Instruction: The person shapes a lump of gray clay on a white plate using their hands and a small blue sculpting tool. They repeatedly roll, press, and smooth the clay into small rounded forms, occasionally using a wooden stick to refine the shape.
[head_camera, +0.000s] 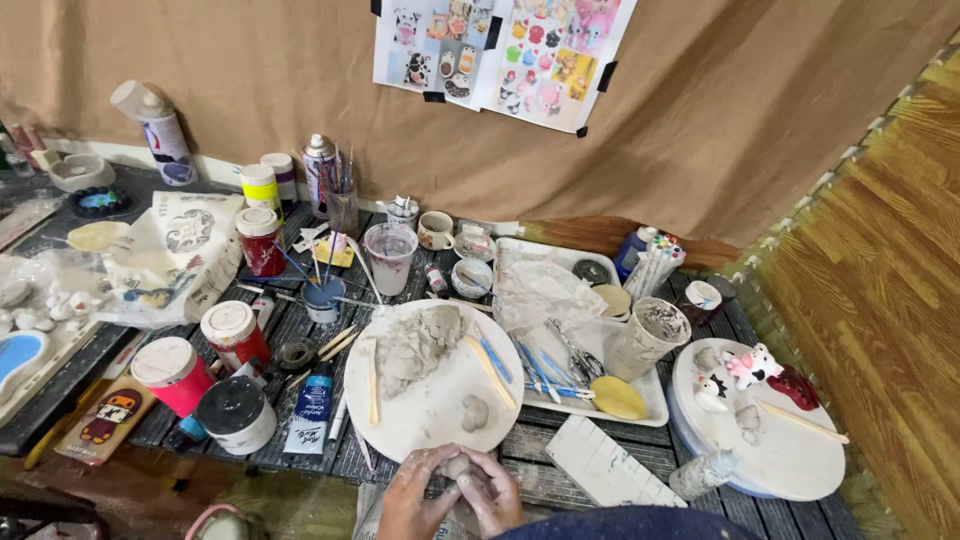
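Clay (458, 466) sits pinched between both hands at the near edge of the counter (540, 455), just near of the round white board (430, 410). Left hand (415, 500) cups the lump from the left, its grip curled shut around it; right hand (492, 492) presses in from the right, fingers closed over the top. The lump looks soft and damp, likely to dent under any firm squeeze and to smear onto the skin, so it is best held from underneath with cupped fingers rather than nipped at an edge. It seems light for its size.

On the board lie a larger grey clay mass (415, 345), a small heart-like piece (475, 412) and two wooden sticks (490, 370). To the right a white tray (640, 395) carries blue-handled tools (535, 370) and a yellow palette (618, 397). Far right, a second board (790, 460) bears small painted figures (752, 366). Paint jars (172, 375) stand to the left.

Most of the pinched lump is hidden by the fingers, so its shape cannot be told. Both wrists are cut off by the picture's near edge, and a dark blue cloth (630, 525) covers the near right corner.
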